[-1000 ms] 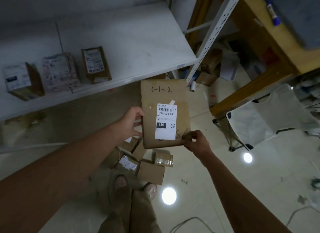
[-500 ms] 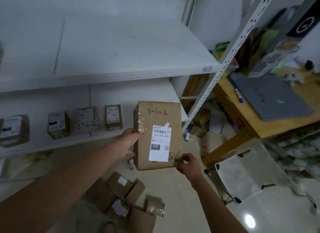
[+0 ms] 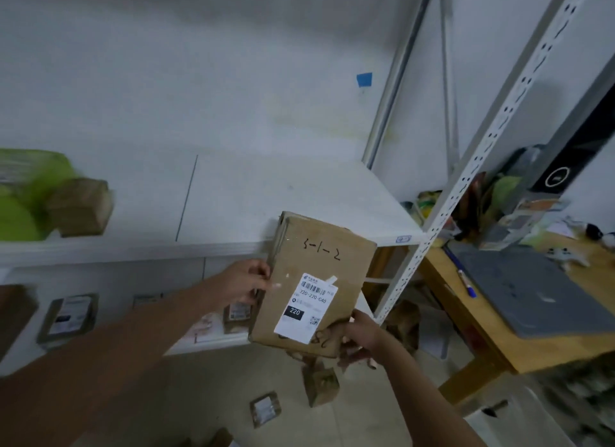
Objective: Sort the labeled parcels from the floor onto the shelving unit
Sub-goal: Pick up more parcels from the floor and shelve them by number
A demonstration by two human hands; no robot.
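Head view showed me a brown cardboard parcel (image 3: 316, 280) held in the air between both hands, in front of the edge of a white shelf (image 3: 233, 197) of the shelving unit (image 3: 466, 180). The parcel was tilted, its top leaning to the right. Handwriting near its top read "5-1-2", and a white shipping label (image 3: 306, 308) with a barcode and a black "220" box sat on its lower half.

My left hand (image 3: 248, 285) reached in from the lower left with the forearm stretched long across the frame. Its grip was closed on the parcel's left edge, thumb on the front face, fingers curled behind. My right hand (image 3: 357, 341) came up from the lower right and was clasped on the parcel's bottom right corner, thumb pressed over the front near the label, fingers wrapped underneath.

On the same shelf, far to the left, a small brown box (image 3: 80, 207) sat beside a blurred green bag (image 3: 23, 197). The lower shelf (image 3: 213, 340) carried several small labelled parcels (image 3: 70, 316). Two small parcels (image 3: 321, 383) lay on the floor (image 3: 199, 396) below the held one.

To the right of the shelving stood a wooden worktop (image 3: 466, 313) with a grey mat (image 3: 532, 293) and a blue pen (image 3: 467, 286) on it. A blue piece of tape (image 3: 364, 79) was stuck on the wall behind the shelf.
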